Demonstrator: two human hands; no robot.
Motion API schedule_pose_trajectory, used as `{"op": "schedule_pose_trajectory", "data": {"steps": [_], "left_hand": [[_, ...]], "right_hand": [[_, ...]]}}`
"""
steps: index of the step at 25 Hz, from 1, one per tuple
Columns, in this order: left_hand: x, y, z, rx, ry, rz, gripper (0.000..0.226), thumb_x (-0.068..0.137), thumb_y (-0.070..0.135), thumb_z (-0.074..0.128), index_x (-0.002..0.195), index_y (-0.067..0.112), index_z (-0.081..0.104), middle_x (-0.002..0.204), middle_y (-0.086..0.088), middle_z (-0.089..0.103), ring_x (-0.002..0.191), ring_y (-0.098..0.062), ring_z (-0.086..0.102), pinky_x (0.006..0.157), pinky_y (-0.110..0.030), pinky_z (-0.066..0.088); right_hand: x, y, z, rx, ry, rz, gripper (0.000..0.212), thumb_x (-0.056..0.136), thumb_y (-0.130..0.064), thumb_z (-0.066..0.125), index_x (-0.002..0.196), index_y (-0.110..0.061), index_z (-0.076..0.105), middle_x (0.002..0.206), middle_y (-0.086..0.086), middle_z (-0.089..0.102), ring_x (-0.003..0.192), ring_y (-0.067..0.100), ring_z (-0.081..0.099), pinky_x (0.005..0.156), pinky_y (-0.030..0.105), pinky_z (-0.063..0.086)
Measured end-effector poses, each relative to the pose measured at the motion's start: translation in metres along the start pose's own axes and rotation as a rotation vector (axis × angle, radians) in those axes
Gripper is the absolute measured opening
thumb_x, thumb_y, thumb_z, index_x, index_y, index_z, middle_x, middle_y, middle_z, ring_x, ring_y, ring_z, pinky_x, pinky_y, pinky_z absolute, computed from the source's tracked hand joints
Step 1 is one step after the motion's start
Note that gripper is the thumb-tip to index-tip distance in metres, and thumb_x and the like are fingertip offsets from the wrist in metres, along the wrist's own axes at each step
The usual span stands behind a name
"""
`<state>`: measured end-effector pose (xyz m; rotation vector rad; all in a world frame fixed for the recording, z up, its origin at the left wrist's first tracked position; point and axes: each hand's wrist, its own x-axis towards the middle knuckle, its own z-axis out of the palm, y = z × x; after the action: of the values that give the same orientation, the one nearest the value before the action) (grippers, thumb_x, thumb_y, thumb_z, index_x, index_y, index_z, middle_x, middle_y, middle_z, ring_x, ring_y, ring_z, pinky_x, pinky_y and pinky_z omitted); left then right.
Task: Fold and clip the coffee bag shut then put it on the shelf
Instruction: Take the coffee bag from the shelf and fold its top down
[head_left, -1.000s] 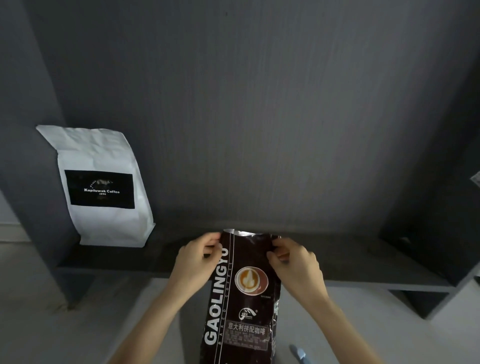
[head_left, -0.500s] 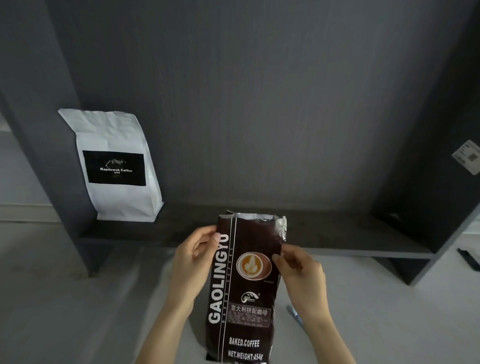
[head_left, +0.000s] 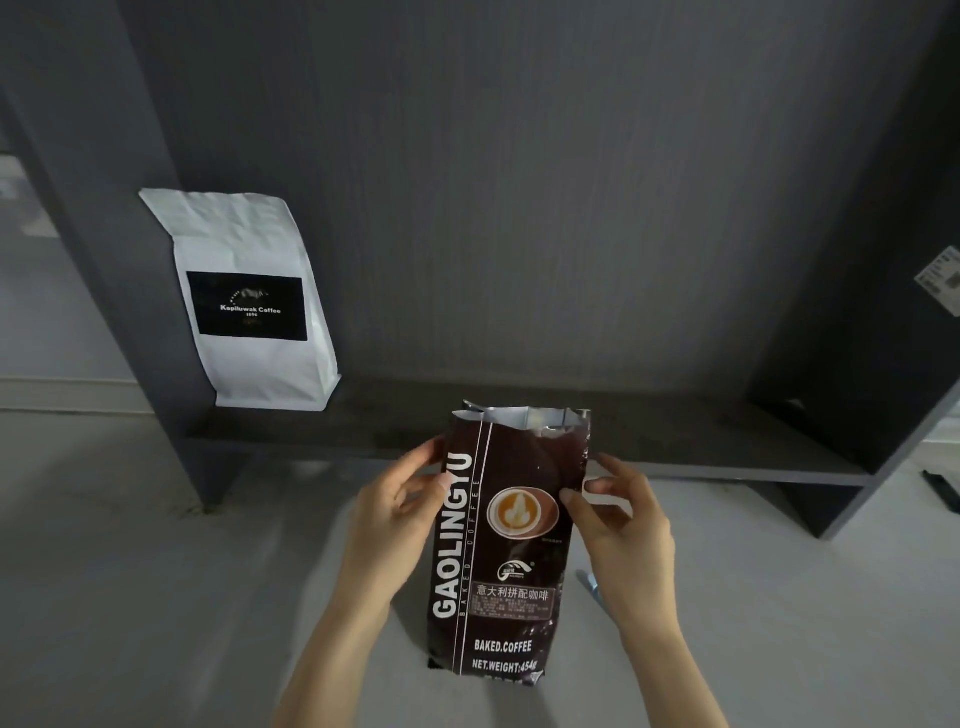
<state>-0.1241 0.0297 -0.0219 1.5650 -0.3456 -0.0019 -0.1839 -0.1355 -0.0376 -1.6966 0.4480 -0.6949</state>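
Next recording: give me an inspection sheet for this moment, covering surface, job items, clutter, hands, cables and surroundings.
Surface: pale floor in front of a low dark shelf.
Job's things: dark GAOLINGYU coffee bag held upright, its silver top unfolded and unclipped. A small blue object shows behind the right wrist, too hidden to identify; no clip clearly seen.
Clutter: white coffee bag stands at the shelf's left end.
Grippers: left hand grips the bag's left edge; right hand pinches its right edge.
Cables: nothing seen.
Surroundings: dark back panel; white sticker on the right side panel.
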Motion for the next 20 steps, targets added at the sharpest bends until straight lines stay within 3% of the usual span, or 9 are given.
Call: {"op": "schedule_pose_trajectory", "data": {"steps": [6, 9, 13, 16, 20], "left_hand": [[-0.003, -0.003, 0.000, 0.001, 0.010, 0.009, 0.026, 0.082, 0.005, 0.056, 0.087, 0.030, 0.062, 0.089, 0.010, 0.068, 0.075, 0.010, 0.062, 0.064, -0.001, 0.044], [-0.005, -0.005, 0.001, -0.013, -0.004, 0.014, 0.024, 0.081, 0.002, 0.056, 0.084, 0.024, 0.064, 0.084, 0.011, 0.070, 0.076, 0.009, 0.063, 0.065, -0.001, 0.043], [-0.007, -0.008, 0.000, -0.003, -0.023, 0.016, 0.026, 0.081, 0.001, 0.056, 0.081, 0.026, 0.065, 0.074, 0.018, 0.073, 0.078, 0.008, 0.063, 0.066, -0.001, 0.043], [-0.006, -0.009, 0.001, 0.002, 0.001, -0.015, 0.031, 0.082, 0.000, 0.054, 0.074, 0.028, 0.064, 0.068, 0.028, 0.070, 0.074, 0.012, 0.062, 0.064, 0.001, 0.042], [-0.007, -0.006, -0.001, 0.015, 0.008, -0.036, 0.034, 0.084, 0.004, 0.051, 0.073, 0.032, 0.066, 0.068, 0.028, 0.070, 0.074, 0.013, 0.061, 0.066, 0.000, 0.043]], "right_hand": [[-0.002, 0.005, -0.004, -0.076, -0.031, -0.022, 0.021, 0.075, -0.018, 0.068, 0.085, -0.032, 0.056, 0.088, -0.011, 0.055, 0.081, 0.003, 0.056, 0.056, 0.011, 0.042], [-0.002, 0.008, -0.009, 0.018, -0.058, -0.013, 0.015, 0.077, -0.010, 0.066, 0.072, -0.022, 0.058, 0.080, -0.008, 0.067, 0.072, 0.005, 0.064, 0.061, 0.018, 0.048], [-0.003, 0.008, -0.012, 0.082, -0.105, -0.016, 0.020, 0.080, -0.005, 0.061, 0.066, -0.019, 0.058, 0.068, -0.006, 0.067, 0.063, 0.002, 0.064, 0.055, 0.012, 0.050], [-0.003, 0.007, -0.012, 0.124, -0.134, -0.024, 0.019, 0.081, -0.001, 0.058, 0.071, -0.017, 0.059, 0.073, -0.002, 0.068, 0.065, -0.001, 0.064, 0.054, 0.008, 0.048], [-0.004, 0.009, -0.014, 0.144, -0.149, -0.024, 0.019, 0.081, 0.002, 0.056, 0.076, -0.015, 0.061, 0.077, 0.000, 0.067, 0.066, -0.003, 0.063, 0.057, 0.008, 0.048]]}}
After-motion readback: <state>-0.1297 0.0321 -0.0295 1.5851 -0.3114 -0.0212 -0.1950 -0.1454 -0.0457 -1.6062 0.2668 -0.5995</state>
